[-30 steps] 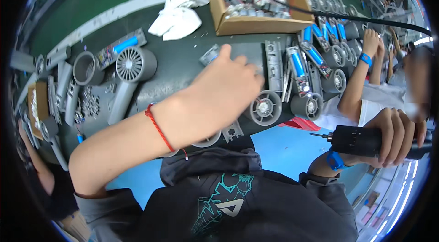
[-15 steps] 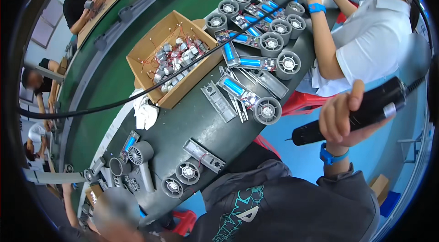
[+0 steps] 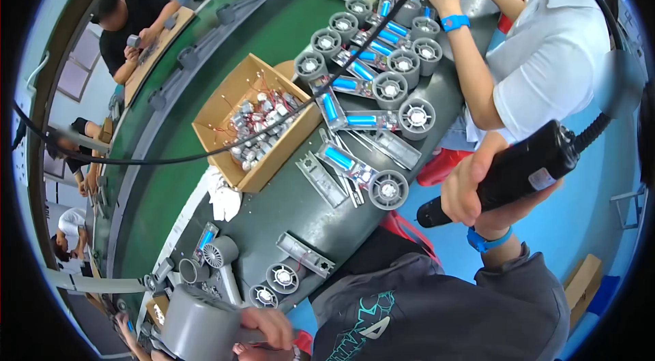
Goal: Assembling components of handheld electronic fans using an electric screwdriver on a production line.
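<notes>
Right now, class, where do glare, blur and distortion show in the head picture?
Head view: soft glare on the dark workbench; blur over the black-shirted co-worker's head; fisheye distortion, with the conveyor rail looking bowed and the corners black.

Dark top (image 3: 443, 299), teal print (image 3: 384, 303), 1 blue wristband (image 3: 481, 242)

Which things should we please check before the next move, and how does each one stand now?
1. Grip on the tool: ok, the right hand is wrapped around the black screwdriver.
2. Power cord: ok, the ribbed cord joins the tool's rear end.
3. Bit: cannot tell, too little shows at the front end.
4. Clear view: not ok, a black cable crosses in front of the box.
5. Motors: ok, heaped inside the box.
6. Left hand: cannot tell whether it is the one beside the large gray cup.
</notes>
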Demonstrator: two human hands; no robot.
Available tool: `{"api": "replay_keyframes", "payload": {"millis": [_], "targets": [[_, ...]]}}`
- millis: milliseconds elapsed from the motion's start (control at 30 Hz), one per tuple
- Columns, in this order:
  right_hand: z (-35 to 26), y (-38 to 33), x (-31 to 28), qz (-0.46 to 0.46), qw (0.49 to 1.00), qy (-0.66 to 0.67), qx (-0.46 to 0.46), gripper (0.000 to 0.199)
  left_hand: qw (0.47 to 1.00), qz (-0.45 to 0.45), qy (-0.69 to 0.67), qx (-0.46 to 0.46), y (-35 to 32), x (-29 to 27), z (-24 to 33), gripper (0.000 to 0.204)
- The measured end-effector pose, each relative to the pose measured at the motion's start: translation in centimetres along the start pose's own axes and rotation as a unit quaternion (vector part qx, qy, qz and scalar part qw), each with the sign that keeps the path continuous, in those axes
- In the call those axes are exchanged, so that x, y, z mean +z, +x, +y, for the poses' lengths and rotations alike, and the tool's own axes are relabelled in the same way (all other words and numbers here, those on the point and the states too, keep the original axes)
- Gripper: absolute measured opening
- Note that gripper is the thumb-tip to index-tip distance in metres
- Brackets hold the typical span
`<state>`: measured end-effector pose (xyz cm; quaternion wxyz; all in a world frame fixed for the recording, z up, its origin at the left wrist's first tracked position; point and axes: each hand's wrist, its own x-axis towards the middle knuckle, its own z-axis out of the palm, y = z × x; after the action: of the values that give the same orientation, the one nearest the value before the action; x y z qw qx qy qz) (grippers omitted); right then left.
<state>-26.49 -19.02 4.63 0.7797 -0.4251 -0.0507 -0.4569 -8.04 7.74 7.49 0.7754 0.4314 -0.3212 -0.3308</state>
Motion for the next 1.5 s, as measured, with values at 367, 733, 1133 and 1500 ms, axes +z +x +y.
{"api": "replay_keyframes", "payload": {"millis": [367,733,1133,1500], "targets": [[-2.3,0.7,0.2,-0.11,0.99,-0.023,0.089,0.051,0.862,-0.306,0.208,-0.346,21.6,10.6,-8.5,0.025],[-1.9,-1.1,1.7,-0.07,0.989,-0.012,0.131,0.046,0.82,-0.31,0.444,-0.186,35.5,12.5,-19.7,0.061],[-3.4,2.8,0.6,-0.106,0.993,-0.03,0.029,0.044,0.634,-0.487,0.586,0.131,18.0,5.6,-11.5,0.05],[2.2,5.3,-1.2,-0.194,0.968,-0.136,0.081,0.046,0.786,-0.367,0.482,0.125,14.5,2.1,-15.9,0.062]]}}
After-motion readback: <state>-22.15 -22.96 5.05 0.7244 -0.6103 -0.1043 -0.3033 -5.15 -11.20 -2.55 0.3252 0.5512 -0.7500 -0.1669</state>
